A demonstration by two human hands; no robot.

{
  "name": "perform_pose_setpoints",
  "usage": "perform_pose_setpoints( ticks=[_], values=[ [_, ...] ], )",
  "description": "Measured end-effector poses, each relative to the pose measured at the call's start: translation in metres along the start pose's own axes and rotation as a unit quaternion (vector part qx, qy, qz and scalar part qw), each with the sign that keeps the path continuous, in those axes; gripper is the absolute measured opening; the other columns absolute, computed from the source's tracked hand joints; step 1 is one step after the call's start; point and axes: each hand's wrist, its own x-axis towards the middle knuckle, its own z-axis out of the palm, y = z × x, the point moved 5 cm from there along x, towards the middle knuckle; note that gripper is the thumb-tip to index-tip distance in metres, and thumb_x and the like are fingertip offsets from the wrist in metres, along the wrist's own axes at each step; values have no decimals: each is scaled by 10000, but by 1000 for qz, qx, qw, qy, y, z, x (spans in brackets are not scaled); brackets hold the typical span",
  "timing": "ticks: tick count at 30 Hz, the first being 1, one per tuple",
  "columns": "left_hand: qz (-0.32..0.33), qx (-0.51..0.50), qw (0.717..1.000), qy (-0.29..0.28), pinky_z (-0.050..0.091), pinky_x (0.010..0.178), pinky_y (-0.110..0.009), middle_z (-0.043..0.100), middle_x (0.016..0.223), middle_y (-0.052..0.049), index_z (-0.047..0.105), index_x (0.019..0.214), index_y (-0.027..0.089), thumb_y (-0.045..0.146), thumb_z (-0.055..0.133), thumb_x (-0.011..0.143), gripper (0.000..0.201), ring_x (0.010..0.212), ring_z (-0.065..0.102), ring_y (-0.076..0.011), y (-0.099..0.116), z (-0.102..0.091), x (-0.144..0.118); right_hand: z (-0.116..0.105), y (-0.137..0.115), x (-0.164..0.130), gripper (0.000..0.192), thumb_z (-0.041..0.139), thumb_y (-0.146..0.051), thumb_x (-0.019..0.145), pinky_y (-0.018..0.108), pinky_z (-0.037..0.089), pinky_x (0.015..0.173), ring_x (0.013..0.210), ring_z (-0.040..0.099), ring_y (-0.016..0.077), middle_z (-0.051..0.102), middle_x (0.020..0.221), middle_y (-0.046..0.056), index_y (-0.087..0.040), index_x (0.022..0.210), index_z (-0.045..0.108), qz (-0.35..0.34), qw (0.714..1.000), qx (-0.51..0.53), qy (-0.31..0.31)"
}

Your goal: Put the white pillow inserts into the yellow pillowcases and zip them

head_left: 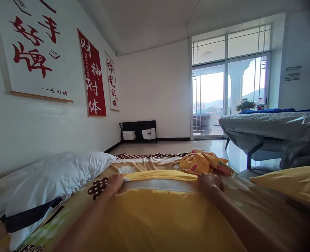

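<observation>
A yellow pillowcase (155, 217) lies in front of me, with a white pillow (157, 184) showing through its open end. My left hand (115, 182) is closed on the far left corner of the opening. At the far right corner, my right hand (209, 181) grips the same case, fingers curled over the edge. The case's far edge is pulled up into a band between both hands. Underneath is a patterned bedspread (144, 161) in tan and brown.
A bare white pillow (65, 175) lies to the left, a dark strip of cloth (31, 215) by it. An orange crumpled cloth (202, 161) sits beyond my right hand. Another yellow pillow (293, 182) is at right. A plastic-covered table (270, 126) stands behind it.
</observation>
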Motion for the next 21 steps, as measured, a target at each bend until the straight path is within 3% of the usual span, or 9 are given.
perform_pose_setpoints(
  ticks=[2,4,7,10,12,16,18,20,21],
  values=[
    [-9,19,999,25,459,728,-378,673,884,-202,637,845,74,93,390,807,251,847,648,-300,-12,-30,5,-25,11,-1,259,442,-30,771,442,463,593,677,669,307,686,744,189,-87,758,694,23,999,-23,1],
    [-8,31,997,66,436,742,-361,665,927,-181,615,926,84,147,370,853,263,891,631,-288,-23,-57,7,-44,18,-8,307,393,-32,818,434,461,650,783,673,314,685,833,205,-89,834,694,29,998,-45,25],
    [20,31,995,93,408,729,-307,659,964,-130,590,988,131,195,390,866,244,910,617,-246,-30,-72,3,-50,13,-26,296,382,-71,851,397,439,647,801,661,312,668,834,204,-95,848,678,-5,991,-82,105],
    [49,28,996,64,395,678,-272,671,801,-81,609,791,152,168,536,749,86,778,634,-220,-32,-65,-3,-37,-6,-34,194,498,-36,754,318,393,582,648,631,236,643,670,131,-133,654,633,-110,985,-83,101],
    [43,34,996,76,399,711,-298,670,805,-96,601,780,144,159,496,773,106,780,634,-233,-39,-60,-8,-40,-10,-30,207,487,-31,757,313,375,595,641,612,216,637,659,121,-142,643,619,-120,985,-79,99],
    [-22,16,988,150,397,770,-322,657,919,-124,572,896,136,163,384,839,198,903,614,-258,-59,-34,-33,-52,-7,-38,273,390,-76,851,337,353,652,744,596,234,643,745,129,-147,762,638,-99,958,-79,257],
    [6,-14,992,128,398,772,-297,661,930,-102,571,903,155,115,433,780,190,924,613,-238,-60,-5,-51,-33,-12,-60,273,410,-71,836,324,340,649,703,571,207,622,680,86,-177,701,622,-164,930,-65,322],
    [53,-29,996,72,392,742,-284,668,885,-78,572,866,176,88,438,753,196,879,622,-219,-57,21,-64,-3,-16,-81,304,406,-7,789,323,338,645,644,548,184,620,666,58,-193,665,612,-260,912,-70,310],
    [57,-24,996,58,387,716,-288,665,844,-76,566,824,182,112,434,771,158,841,622,-222,-58,25,-68,7,-12,-87,326,399,36,756,334,345,659,635,547,189,617,653,60,-189,646,608,-252,915,-90,302]
  ],
)
